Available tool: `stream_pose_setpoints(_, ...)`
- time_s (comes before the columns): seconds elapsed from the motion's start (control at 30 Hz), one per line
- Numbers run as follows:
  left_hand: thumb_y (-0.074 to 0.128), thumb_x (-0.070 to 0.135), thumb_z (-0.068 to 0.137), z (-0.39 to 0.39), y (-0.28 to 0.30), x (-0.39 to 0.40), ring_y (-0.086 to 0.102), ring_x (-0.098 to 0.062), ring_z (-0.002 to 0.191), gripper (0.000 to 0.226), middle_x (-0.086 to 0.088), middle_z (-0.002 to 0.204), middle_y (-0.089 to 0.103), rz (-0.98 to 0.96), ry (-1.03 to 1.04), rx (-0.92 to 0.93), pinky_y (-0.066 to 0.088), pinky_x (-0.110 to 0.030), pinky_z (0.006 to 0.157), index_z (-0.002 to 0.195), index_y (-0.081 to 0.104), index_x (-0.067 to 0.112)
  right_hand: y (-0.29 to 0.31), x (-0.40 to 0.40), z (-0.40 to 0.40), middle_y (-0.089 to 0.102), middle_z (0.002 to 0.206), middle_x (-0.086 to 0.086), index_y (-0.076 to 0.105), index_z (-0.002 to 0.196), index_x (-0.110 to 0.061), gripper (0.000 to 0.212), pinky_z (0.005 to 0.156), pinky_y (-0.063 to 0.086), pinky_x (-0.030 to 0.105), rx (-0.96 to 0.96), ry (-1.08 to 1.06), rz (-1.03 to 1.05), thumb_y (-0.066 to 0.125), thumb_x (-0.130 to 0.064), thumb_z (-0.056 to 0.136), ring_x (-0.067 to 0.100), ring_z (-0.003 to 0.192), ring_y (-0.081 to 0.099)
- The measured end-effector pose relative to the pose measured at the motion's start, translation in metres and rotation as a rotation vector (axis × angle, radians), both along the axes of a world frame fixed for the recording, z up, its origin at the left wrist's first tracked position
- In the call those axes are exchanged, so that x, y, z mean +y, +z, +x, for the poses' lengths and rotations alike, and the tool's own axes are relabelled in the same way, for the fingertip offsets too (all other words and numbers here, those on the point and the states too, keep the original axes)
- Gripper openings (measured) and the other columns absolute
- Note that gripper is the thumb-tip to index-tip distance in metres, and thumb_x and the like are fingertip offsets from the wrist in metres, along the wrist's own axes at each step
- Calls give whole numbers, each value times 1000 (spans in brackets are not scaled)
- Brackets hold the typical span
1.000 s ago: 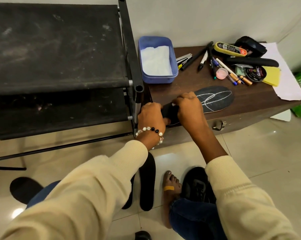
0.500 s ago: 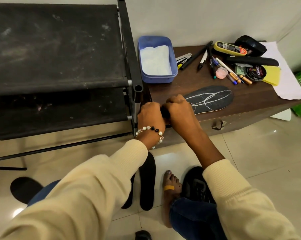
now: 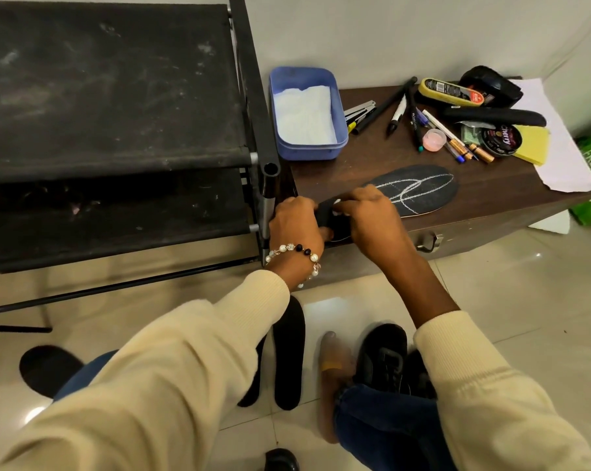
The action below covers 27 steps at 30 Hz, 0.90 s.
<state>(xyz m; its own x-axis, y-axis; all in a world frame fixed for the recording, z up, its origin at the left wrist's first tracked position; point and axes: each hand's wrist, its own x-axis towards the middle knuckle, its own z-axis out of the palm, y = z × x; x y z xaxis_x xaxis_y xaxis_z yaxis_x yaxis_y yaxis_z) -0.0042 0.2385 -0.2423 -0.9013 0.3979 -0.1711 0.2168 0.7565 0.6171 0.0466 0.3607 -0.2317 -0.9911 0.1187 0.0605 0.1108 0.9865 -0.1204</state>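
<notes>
A dark insole (image 3: pixel 423 192) with white chalk lines lies on the brown table (image 3: pixel 491 205), toe pointing right. Its heel end lifts off the table's front left corner between my hands. My left hand (image 3: pixel 294 226), with a bead bracelet on the wrist, grips the heel from the left. Curled over the same end from the right is my right hand (image 3: pixel 372 222), its fingers hiding the middle of the insole. A small white spot shows at the right fingertips; I cannot tell what it is.
A blue tub (image 3: pixel 307 151) with white tissue, pens (image 3: pixel 398 113), a polish tin (image 3: pixel 503 139), a yellow sponge (image 3: pixel 534 144) and paper (image 3: pixel 566 164) crowd the table's back. A black rack (image 3: pixel 117 96) stands to the left. More insoles (image 3: pixel 289 362) and a black shoe (image 3: pixel 384 358) lie on the floor.
My right hand slid left along the insole to meet the left hand, then drew back slightly right. The heel end now stands raised between the hands.
</notes>
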Motion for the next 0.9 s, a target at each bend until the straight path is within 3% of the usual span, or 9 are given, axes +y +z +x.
stream_pose_setpoints(0.07,77,25,78,1,1,-1,62,-21,92,36,-7,102,65,-1,-7,-9,44,-26,71,111,68,16,-5,6,5,56,126,14,61,123,-6,36,89,40,33,-23,-82,37,54,-1,88,31,117,45)
stream_pose_setpoints(0.13,77,25,79,0,1,0,62,-22,93,36,-7,103,65,-3,-9,-7,47,-27,74,113,68,16,-5,-4,10,59,120,16,64,117,-3,32,79,39,26,1,-98,8,56,0,86,31,111,49)
stream_pose_setpoints(0.23,75,24,80,0,3,0,62,-22,98,36,-7,106,66,-14,-18,-19,50,-31,80,115,68,17,-7,-16,18,68,88,17,74,87,0,31,57,46,25,66,48,-65,78,11,58,36,80,63)
stream_pose_setpoints(0.3,76,24,80,0,2,-1,62,-21,96,35,-7,105,66,-2,-13,-12,49,-28,77,114,68,17,-6,-11,24,69,83,16,75,82,-2,38,56,52,30,50,97,-62,81,14,47,36,75,65)
stream_pose_setpoints(0.43,76,27,79,1,2,-2,61,-20,94,39,-7,103,64,14,0,-13,42,-24,72,115,67,15,-9,9,28,67,99,19,72,99,-1,34,74,51,35,51,-102,-67,67,13,69,37,93,60)
stream_pose_setpoints(0.53,77,28,79,1,2,-1,62,-21,93,37,-7,101,65,5,-4,-13,43,-25,72,112,68,16,-17,0,33,61,111,13,68,108,-2,28,75,37,6,60,-175,-153,55,3,84,2,95,54)
stream_pose_setpoints(0.67,77,25,78,0,1,-1,62,-22,92,33,-7,100,65,-4,-9,-1,48,-28,74,109,69,17,-13,-17,34,69,84,16,75,82,0,32,59,55,30,142,59,-92,72,17,55,34,76,65)
stream_pose_setpoints(0.8,77,27,78,1,3,-1,63,-22,91,37,-7,97,65,8,-12,-28,46,-27,74,112,68,15,-6,5,35,70,92,17,74,91,-1,36,67,52,34,69,-105,-67,69,17,60,40,87,63)
stream_pose_setpoints(0.9,78,27,78,1,4,-1,63,-22,91,39,-8,98,65,6,-7,-33,45,-27,73,114,67,15,-6,-3,37,68,85,18,73,86,2,34,59,52,34,84,-114,-41,72,18,56,40,81,63)
